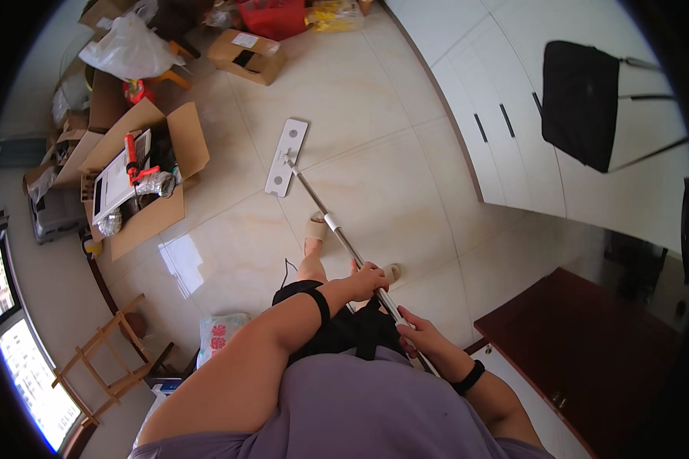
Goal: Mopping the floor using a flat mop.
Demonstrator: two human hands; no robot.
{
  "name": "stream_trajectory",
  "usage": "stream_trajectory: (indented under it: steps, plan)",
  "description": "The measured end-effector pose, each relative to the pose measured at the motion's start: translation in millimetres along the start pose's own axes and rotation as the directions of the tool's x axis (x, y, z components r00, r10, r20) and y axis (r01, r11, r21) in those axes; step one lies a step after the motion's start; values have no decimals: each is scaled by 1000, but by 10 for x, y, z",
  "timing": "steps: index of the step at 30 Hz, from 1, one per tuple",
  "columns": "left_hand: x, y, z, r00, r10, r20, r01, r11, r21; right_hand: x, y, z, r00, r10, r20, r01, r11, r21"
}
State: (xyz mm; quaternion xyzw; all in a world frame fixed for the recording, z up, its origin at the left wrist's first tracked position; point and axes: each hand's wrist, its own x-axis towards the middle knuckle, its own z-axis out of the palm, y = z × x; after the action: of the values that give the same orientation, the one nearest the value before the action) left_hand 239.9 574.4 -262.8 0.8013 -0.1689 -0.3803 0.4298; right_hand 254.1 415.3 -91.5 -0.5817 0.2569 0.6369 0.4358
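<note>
A flat mop lies ahead of me, its white rectangular head (287,157) resting on the tiled floor. From the head a metal pole (351,248) slants back towards my body, with a white collar partway along. My left hand (370,280) wraps around the pole in front of my waist. Lower down, near its upper end, my right hand (418,333) grips the same pole. The end of the pole passes beside my torso, partly hidden by my right hand. My slippered foot (316,228) stands close to the pole.
At left, an open cardboard box (149,221) holds a red caulking gun (131,159) and foil ducting. A smaller carton (248,56) sits farther off. White cabinets (494,115) line the right, with a black bag (580,103) hanging there. A dark red wooden tabletop (585,344) is near my right arm.
</note>
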Motion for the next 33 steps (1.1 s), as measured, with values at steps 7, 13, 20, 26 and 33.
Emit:
stream_trajectory:
  steps: [7,13,20,26,33]
  plan:
    - [868,535,1221,952,285,116,-282,959,-40,-503,1136,-845,997,-26,-72,39,983,179]
    - [1371,1402,2083,870,349,349,-400,913,82,-1029,2084,-1370,994,-20,-109,64,910,410]
    - [1619,2170,2859,564,516,645,-743,658,123,-1419,3104,-1521,968,-39,-249,157,867,473]
    - [1604,2526,2506,520,462,719,-755,642,134,-1483,3207,-1557,910,-210,-356,347,858,379]
    - [2234,2094,1197,811,159,564,-448,788,422,-909,2030,-2163,953,-257,-161,302,767,567]
